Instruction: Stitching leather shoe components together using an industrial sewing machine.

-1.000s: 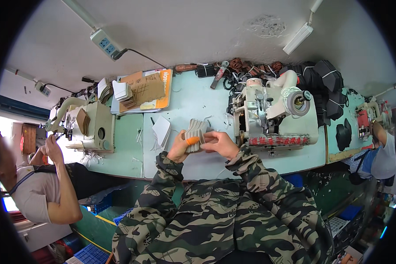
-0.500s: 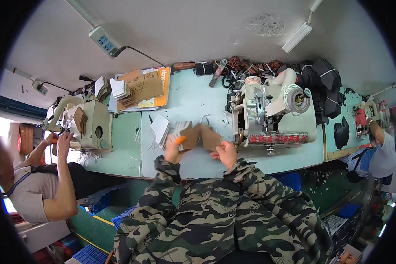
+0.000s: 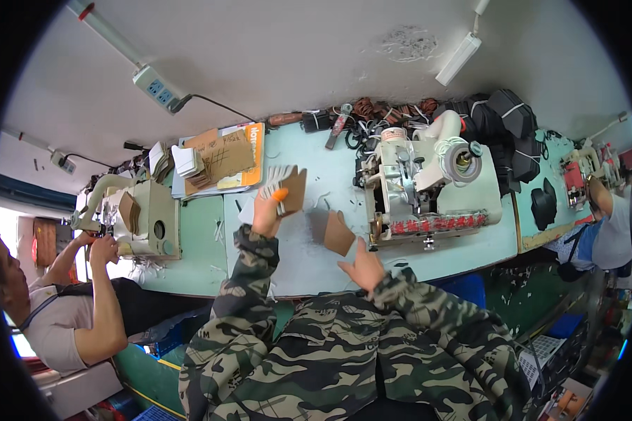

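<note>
My left hand (image 3: 265,214) is closed around a fanned stack of flat brown-and-white pieces (image 3: 295,191), raised over the bench. An orange cover sits on one of its digits. My right hand (image 3: 366,266) has its index finger and thumb spread, with nothing gripped between them. Just beyond its fingertip is a single brown flat piece (image 3: 339,234), with a dark grey patch to its left. Whether the fingertip touches that piece, I cannot tell. Part of a white stack (image 3: 246,211) shows behind my left wrist.
A cream machine (image 3: 435,189) stands to the right, black bundles (image 3: 516,140) behind it. Cardboard and papers (image 3: 225,158) lie at the back left. Another person (image 3: 77,302) works at a second machine (image 3: 144,217) on the left. Thread scraps litter the bench (image 3: 302,270).
My left hand has lifted the stack up and to the left. My right hand has drawn back toward me, its fingers opening away from the single brown piece.
</note>
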Motion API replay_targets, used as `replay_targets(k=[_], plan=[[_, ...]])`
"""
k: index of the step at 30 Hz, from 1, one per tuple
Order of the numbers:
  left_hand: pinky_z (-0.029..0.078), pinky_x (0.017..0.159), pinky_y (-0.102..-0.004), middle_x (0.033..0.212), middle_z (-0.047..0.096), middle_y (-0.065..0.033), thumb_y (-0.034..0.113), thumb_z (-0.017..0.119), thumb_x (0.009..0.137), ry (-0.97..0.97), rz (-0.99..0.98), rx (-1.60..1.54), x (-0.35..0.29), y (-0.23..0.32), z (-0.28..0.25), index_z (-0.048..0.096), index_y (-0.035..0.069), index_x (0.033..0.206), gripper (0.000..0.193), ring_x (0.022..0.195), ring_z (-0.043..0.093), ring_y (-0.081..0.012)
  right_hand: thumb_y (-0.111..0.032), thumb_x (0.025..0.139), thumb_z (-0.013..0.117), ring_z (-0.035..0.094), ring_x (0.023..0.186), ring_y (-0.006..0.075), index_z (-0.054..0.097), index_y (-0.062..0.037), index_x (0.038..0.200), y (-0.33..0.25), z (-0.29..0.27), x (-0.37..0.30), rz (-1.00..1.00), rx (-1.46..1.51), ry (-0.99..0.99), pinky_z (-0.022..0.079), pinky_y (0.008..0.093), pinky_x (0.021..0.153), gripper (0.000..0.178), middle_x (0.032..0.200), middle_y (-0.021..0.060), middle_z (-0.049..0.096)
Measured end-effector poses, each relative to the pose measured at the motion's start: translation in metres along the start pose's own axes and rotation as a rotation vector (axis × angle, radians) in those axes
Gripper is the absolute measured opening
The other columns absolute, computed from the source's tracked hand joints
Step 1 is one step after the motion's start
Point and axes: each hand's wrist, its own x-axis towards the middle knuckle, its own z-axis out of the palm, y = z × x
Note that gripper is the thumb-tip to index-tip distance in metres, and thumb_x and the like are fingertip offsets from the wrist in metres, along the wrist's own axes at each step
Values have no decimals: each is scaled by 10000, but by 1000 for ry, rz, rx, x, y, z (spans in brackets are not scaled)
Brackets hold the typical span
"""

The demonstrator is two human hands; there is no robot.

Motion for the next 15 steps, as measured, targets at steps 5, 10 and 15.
replay_targets(k=[5, 10, 15], plan=[[553, 834, -316, 1252, 602, -79, 64, 593, 909, -85, -78, -192, -64, -19, 23, 519, 47, 1344, 441, 1064, 621, -174, -386, 791, 756, 650, 862, 394, 408, 21, 1384, -69, 4, 10, -898, -135, 483, 534, 448, 783, 800, 1095, 254, 611], [543, 855, -310, 1192, 585, -78, 99, 621, 912, -106, -138, -201, -92, -18, 29, 433, 16, 1349, 483, 1064, 607, -176, -302, 778, 806, 614, 1069, 302, 483, 55, 1323, -95, -7, 12, -619, 50, -16, 494, 374, 912, 727, 1143, 209, 622], [546, 854, -315, 1166, 589, -83, 96, 638, 903, -49, -79, -148, -100, -17, 29, 458, 14, 1320, 461, 1028, 620, -173, -290, 762, 838, 598, 1023, 214, 505, 55, 1326, -90, -2, 9, -559, 283, -138, 493, 319, 887, 741, 1147, 152, 624]])
